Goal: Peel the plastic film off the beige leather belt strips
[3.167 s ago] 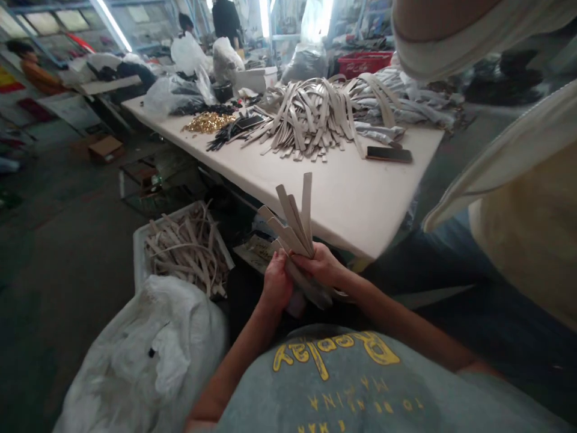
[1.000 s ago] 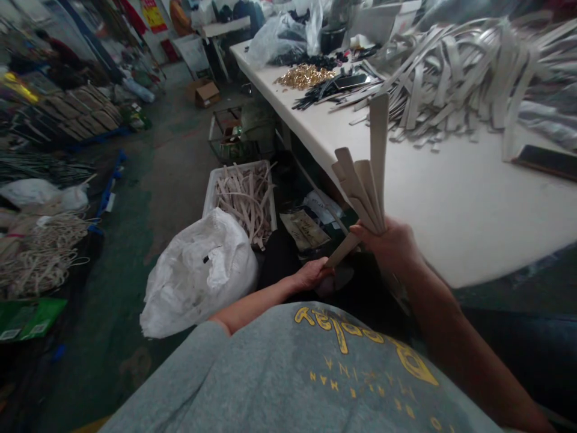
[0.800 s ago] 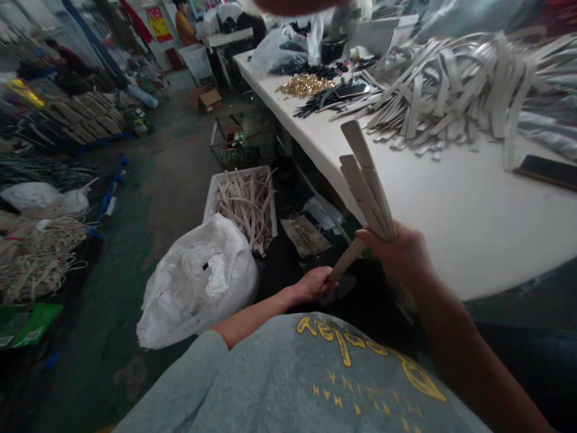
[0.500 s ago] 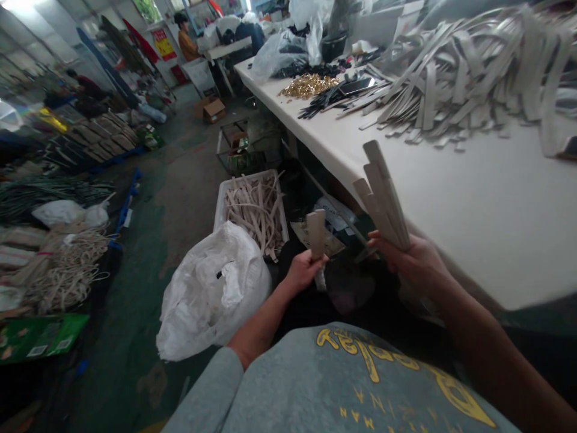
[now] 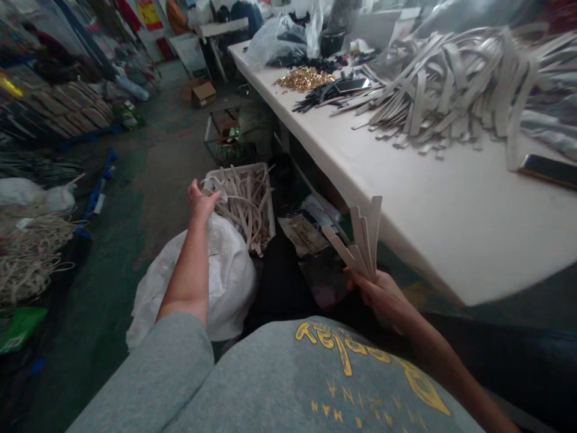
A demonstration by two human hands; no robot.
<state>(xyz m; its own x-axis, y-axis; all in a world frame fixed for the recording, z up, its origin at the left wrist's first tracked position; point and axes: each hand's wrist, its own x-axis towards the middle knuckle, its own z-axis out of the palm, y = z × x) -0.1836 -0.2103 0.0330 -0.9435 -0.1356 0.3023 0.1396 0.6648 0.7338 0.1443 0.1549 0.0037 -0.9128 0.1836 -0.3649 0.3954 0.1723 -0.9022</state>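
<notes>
My right hand (image 5: 376, 294) is closed around the lower ends of several flat beige strips (image 5: 364, 240), which fan out upward beside the table's front edge. My left arm reaches over a white woven sack (image 5: 234, 252). At the near left corner of a crate, my left hand (image 5: 202, 201) pinches a thin whitish piece (image 5: 215, 187) that looks like plastic; its exact kind is unclear. Many loose beige strips (image 5: 246, 201) lie in the crate (image 5: 271, 210), just right of that hand.
The white table (image 5: 451, 210) bears a big heap of pale strips (image 5: 451, 90), gold-coloured small parts (image 5: 304, 79), black strips (image 5: 315, 96) and a phone-like dark object (image 5: 550, 171). A cardboard box (image 5: 202, 94) and a metal frame (image 5: 223, 135) stand on the floor beyond the crate.
My left hand has moved left and forward to the crate's corner and no longer holds beige strips. In my right hand the strips are lower and more fanned. The view has shifted.
</notes>
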